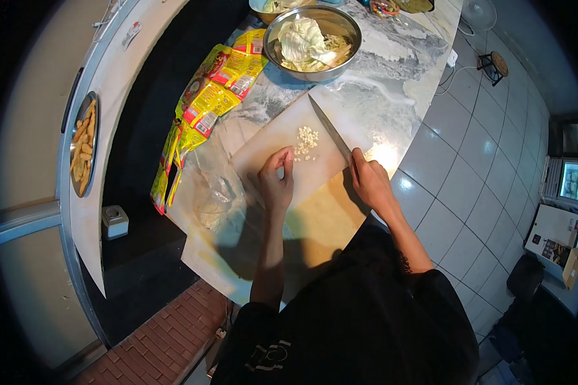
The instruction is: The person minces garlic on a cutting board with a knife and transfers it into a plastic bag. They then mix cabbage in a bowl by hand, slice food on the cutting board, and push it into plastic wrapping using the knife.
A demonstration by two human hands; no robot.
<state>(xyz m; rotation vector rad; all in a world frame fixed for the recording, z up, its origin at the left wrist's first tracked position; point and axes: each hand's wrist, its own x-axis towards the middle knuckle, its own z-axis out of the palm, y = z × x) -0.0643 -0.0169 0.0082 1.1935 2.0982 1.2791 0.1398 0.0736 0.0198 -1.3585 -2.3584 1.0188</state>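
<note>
My right hand [370,179] is closed round the handle of a long kitchen knife [328,126], its blade slanting up and left over the white cutting board [263,146]. A small heap of chopped pale pieces that look like garlic [307,140] lies on the board, left of the blade. Just left of these pieces is my left hand [277,178], thumb and fingertips brought together in a pinch. Whether a small piece is between those fingertips is too fine to make out.
Beyond the board stands a steel bowl [343,69] with cabbage leaves [302,40]. Yellow seasoning packets [212,96] lie along the counter's left side, near a clear plastic bag [218,199]. A plate of long tan pieces [83,147] sits on the ledge at far left.
</note>
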